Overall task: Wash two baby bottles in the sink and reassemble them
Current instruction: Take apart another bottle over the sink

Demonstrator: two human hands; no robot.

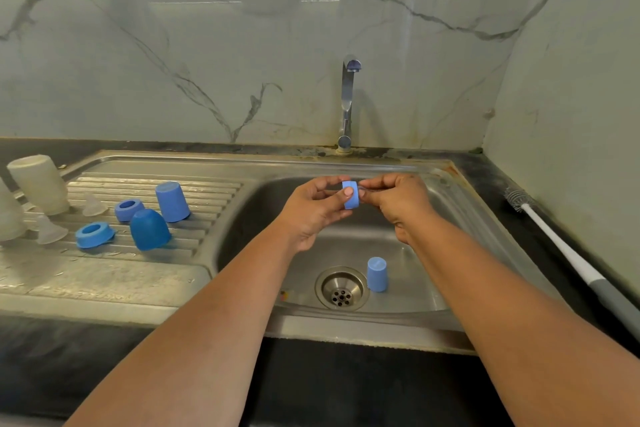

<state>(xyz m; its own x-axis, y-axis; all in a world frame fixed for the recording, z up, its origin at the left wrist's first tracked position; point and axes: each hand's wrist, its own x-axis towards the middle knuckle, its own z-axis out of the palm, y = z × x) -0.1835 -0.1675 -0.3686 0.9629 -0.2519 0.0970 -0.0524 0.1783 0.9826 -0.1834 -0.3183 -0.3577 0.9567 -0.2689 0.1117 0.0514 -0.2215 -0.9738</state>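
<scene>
Head view: ribbed blue ring (350, 195) between hands

Two forearms enter from the lower edge of the view, both bare from below the elbow to the wrist. No sleeve, cuff, glove, watch, bracelet or ring is worn. The left hand (313, 210) and right hand (398, 203) are bare. Fingernails are short and unpainted where visible.

drainboard (104, 274) | bottles, nipples, blue rings, caps | basin (433, 288): blue cap (376, 274)
</scene>
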